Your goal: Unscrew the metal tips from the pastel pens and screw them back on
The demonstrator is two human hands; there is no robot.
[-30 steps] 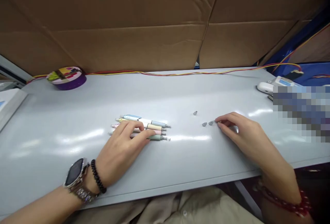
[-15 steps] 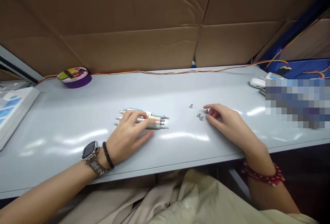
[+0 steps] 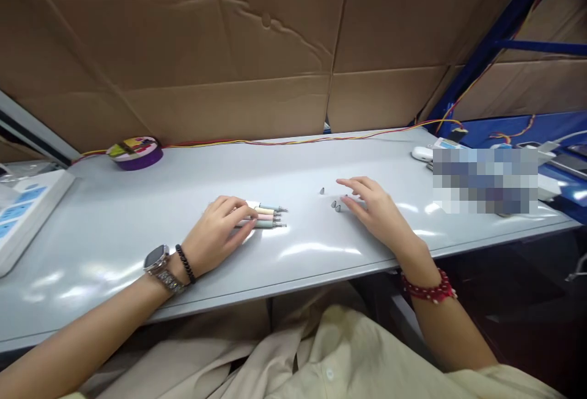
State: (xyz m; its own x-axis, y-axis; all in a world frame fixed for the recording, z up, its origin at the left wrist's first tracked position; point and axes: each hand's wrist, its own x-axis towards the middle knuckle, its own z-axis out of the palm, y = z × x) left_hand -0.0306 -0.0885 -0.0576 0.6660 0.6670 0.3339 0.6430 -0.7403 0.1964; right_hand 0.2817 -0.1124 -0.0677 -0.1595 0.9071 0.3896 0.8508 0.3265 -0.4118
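Observation:
Several pastel pens (image 3: 265, 224) lie side by side on the grey tabletop, their metal tips pointing right. My left hand (image 3: 221, 227) rests over them with fingers curled across the barrels and thumb along the near side, covering their left ends. Farther right, my right hand (image 3: 373, 212) hovers by several small grey cone-shaped pieces (image 3: 334, 204), its fingers apart and nothing visible between them. One of these pieces is partly hidden by the fingers. Another grey cone (image 3: 321, 191) sits apart, farther back and to the left.
A round purple-sided box (image 3: 140, 157) stands at the back left, near a white tray-like object with blue labels (image 3: 34, 215). Red and yellow wires (image 3: 257, 142) run along the cardboard wall (image 3: 229, 108). A white mouse-like object (image 3: 422, 153) lies at right beside a blurred-out patch.
The view has swung slightly right and up. My left hand has shifted a little left and now covers the pens' rear ends. My right hand's fingers have spread farther apart.

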